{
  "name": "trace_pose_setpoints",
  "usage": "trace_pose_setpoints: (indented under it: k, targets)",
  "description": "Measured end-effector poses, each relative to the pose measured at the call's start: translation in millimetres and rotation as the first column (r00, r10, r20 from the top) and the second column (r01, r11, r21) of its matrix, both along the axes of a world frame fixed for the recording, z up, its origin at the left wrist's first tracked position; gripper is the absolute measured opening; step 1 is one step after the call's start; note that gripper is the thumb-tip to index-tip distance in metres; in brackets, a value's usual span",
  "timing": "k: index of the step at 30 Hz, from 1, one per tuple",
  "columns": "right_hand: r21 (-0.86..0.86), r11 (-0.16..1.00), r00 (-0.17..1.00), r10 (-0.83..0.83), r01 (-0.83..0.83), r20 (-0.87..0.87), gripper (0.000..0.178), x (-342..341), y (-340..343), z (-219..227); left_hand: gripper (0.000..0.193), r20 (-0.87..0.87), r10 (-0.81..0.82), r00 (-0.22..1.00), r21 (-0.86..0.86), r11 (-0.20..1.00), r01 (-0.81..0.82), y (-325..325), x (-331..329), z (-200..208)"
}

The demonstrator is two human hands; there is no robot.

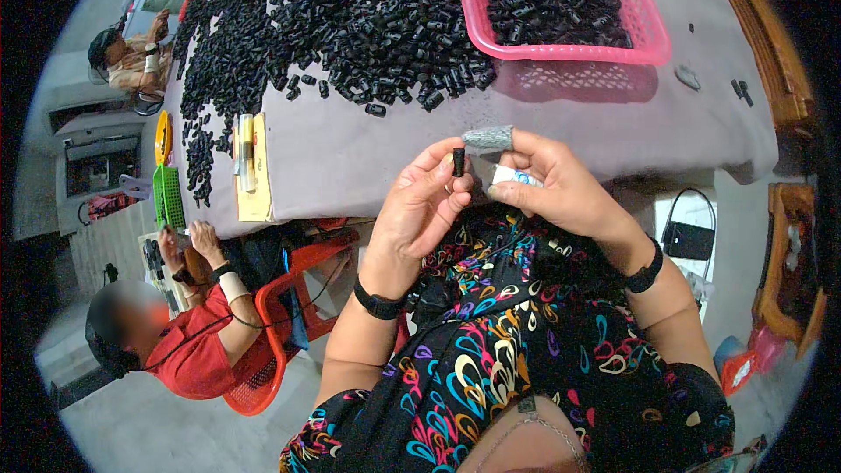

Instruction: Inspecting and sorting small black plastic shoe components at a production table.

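My left hand pinches a small black cylindrical part upright between thumb and fingertips. Just beside it, my right hand is closed around a small white object with blue marks, whose kind I cannot make out. A grey knitted finger cover sits over the right index finger, its tip reaching close to the black part. Both hands are above my lap at the table's near edge. Beyond them, a large heap of similar black parts spreads over the grey tablecloth.
A pink plastic basket full of black parts stands at the far right. Left of my hands lie a yellow pad and a tube-like item. A green basket is at the left edge. A co-worker in red sits on a red chair.
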State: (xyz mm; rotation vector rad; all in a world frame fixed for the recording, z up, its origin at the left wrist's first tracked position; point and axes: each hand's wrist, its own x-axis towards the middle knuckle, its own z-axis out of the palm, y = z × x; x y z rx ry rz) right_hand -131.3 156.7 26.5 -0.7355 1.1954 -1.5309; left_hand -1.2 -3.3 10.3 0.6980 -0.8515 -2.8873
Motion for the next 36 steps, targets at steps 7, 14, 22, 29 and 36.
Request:
trace_pose_setpoints:
  k: [7, 14, 22, 29, 36]
  targets:
    - [-0.002, 0.999, 0.998, 0.052, -0.052, -0.043, 0.048, 1, 0, -6, 0.035, 0.016, -0.027, 1.0, 0.018, 0.999, 0.027, 10, -3, -1]
    - [-0.001, 0.997, 0.997, 0.075, -0.075, 0.002, 0.043, 0, 1, 1, 0.03, 0.012, -0.042, 0.999, 0.066, 0.997, 0.041, 12, -2, -1]
    - [-0.012, 0.997, 0.997, 0.072, -0.072, -0.022, 0.05, 2, -2, -6, 0.028, -0.011, -0.028, 1.0, 0.114, 0.993, 0.029, 15, -1, -1]
    - [0.023, 0.996, 0.995, 0.086, -0.087, 0.045, 0.036, -5, -1, -13, 0.032, -0.031, -0.039, 0.999, 0.139, 0.989, 0.043, 16, 0, -3]
    - [0.027, 0.998, 0.998, -0.065, 0.064, 0.026, 0.03, -3, -2, -16, 0.033, 0.026, 0.021, 0.999, 0.005, 1.0, -0.022, 11, 4, -1]
